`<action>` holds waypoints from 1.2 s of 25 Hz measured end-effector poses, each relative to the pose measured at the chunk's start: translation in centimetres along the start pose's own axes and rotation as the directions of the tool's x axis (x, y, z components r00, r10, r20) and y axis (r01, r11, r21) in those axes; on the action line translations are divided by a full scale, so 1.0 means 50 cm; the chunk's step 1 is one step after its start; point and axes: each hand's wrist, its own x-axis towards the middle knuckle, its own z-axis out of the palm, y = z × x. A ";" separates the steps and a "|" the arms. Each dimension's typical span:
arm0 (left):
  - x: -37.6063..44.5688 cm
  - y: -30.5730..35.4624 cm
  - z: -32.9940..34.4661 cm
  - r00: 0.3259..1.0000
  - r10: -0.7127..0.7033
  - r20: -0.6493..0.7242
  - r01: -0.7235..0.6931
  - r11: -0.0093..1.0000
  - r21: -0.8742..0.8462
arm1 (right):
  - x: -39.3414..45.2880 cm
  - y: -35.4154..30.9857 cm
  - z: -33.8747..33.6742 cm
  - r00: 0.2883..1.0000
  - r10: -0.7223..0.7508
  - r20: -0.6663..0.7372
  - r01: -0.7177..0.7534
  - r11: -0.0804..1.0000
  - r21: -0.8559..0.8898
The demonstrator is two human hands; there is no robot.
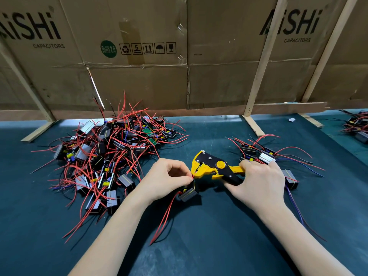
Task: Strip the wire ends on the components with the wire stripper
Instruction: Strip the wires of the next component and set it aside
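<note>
My right hand point(258, 180) grips the handles of a yellow and black wire stripper point(211, 166), whose jaws point left. My left hand point(167, 180) pinches a short red wire point(193, 175) whose end sits in the stripper's jaws. That wire belongs to a small black component point(188, 193) that hangs just below my left fingers, with longer red wires point(165, 218) trailing down over the mat. The part of the handles inside my right palm is hidden.
A big heap of components with red wires point(107, 152) lies at the left on the dark green mat point(209, 236). A smaller group point(262, 154) lies behind my right hand. Cardboard panels on wooden frames point(256, 76) wall off the back; another heap point(356, 126) sits far right.
</note>
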 end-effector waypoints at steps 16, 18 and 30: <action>-0.001 0.006 -0.013 0.996 0.044 0.077 -0.038 0.996 -0.076 | 0.001 -0.013 -0.002 0.998 0.046 0.042 -0.045 0.999 -0.028; -0.005 0.001 -0.014 0.987 0.062 0.150 -0.038 0.987 -0.153 | 0.004 -0.005 -0.001 0.995 0.077 0.058 -0.077 0.997 -0.013; 0.022 -0.026 -0.005 0.969 -0.177 -0.170 0.144 0.971 -0.191 | 0.004 0.014 0.009 0.992 0.128 0.013 -0.127 0.989 -0.071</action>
